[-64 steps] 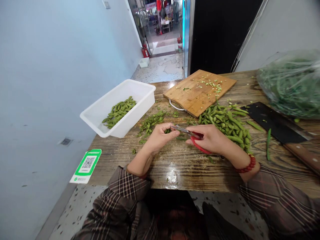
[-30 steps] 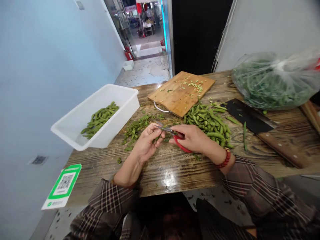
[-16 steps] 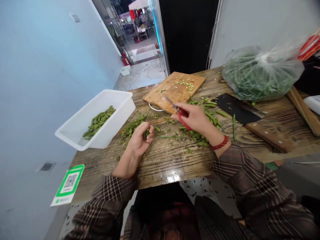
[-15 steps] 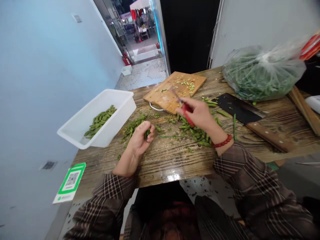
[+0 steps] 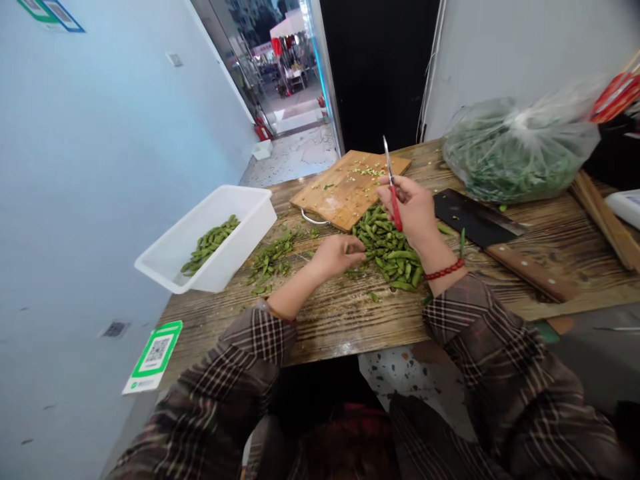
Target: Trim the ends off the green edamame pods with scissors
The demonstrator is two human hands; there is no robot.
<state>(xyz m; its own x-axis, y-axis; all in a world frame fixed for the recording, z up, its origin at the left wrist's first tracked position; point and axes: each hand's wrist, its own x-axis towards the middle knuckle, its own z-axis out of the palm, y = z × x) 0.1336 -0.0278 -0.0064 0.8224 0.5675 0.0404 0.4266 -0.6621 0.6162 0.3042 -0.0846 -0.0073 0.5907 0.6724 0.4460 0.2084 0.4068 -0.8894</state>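
My left hand (image 5: 336, 257) reaches to the left edge of a large heap of green soybean pods (image 5: 393, 250), its fingers curved and apart. Whether a fingertip touches a pod is hard to make out. Scissors with red handles (image 5: 395, 212) are gripped in my right hand (image 5: 416, 208), blades pointing up above the cutting board (image 5: 325, 193). That hand hovers over the back of the heap. A smaller scatter of pods and trimmings (image 5: 273, 257) lies to the left of my left hand. More pods (image 5: 213, 243) rest inside a white plastic tub (image 5: 245, 240).
A cleaver (image 5: 505, 243) with a wooden handle lies right of the heap. Behind it stands a clear plastic bag of greens (image 5: 515, 157). Chopped pale bits (image 5: 370, 171) are strewn on the board. A green QR-code card (image 5: 155, 357) hangs at the table's left corner.
My left hand has moved right, from the smaller scatter to the large heap, and its fingers have loosened from the pods they held. The scissors have swung upright in my right hand.
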